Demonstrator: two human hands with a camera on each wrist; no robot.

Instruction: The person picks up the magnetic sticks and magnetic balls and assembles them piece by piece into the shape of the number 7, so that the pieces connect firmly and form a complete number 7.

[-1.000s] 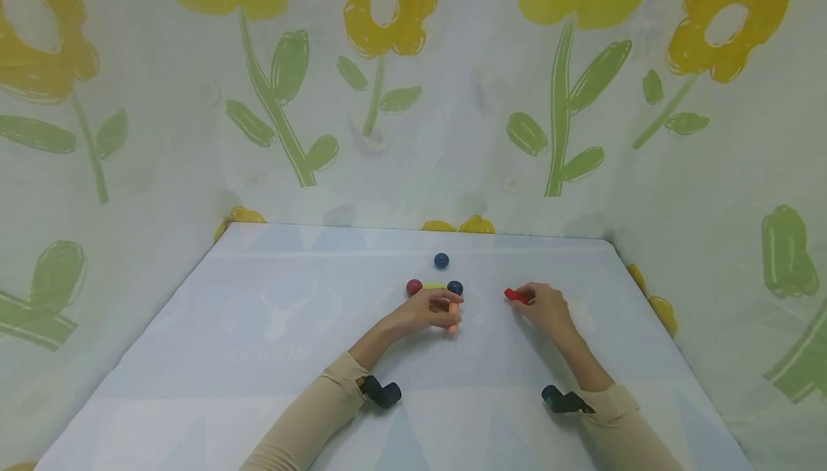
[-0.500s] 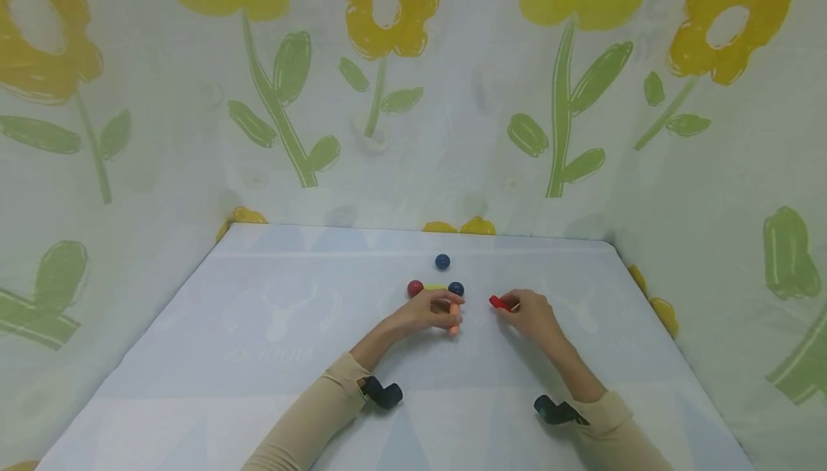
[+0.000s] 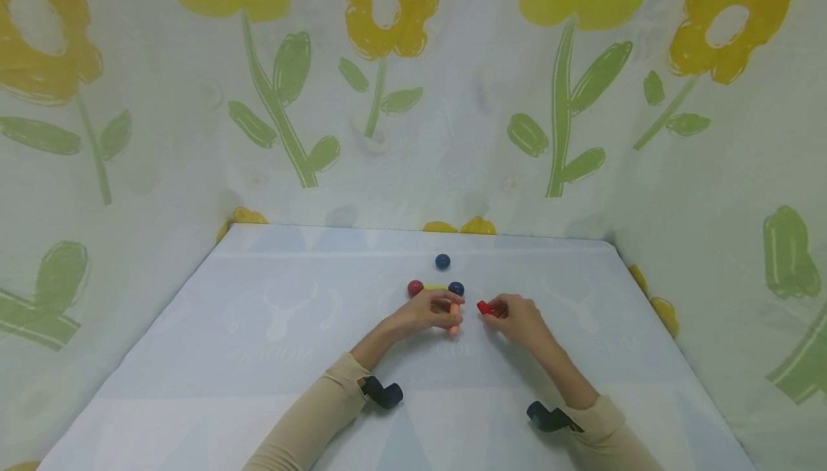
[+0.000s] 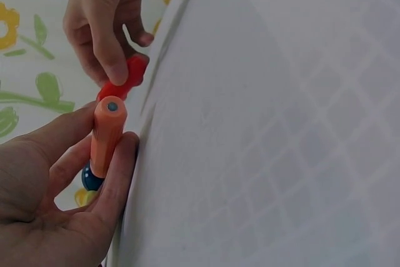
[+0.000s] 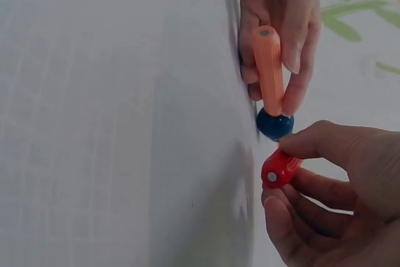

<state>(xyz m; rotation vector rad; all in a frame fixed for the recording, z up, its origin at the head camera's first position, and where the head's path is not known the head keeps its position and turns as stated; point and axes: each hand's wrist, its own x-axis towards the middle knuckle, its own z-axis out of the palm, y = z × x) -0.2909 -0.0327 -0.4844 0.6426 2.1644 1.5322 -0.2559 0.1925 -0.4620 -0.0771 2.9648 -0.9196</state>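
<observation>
Left fingers (image 4: 119, 172) pinch orange rod (image 4: 106, 142), right fingers (image 5: 320, 139) pinch red piece (image 5: 281, 168); careless bump could send nearer blue ball (image 3: 456, 288) rolling.

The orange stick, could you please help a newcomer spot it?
On the white table, find the left hand. It holds the orange stick. Its neighbours include a red piece in the right hand and a blue ball; only it is orange.
</observation>
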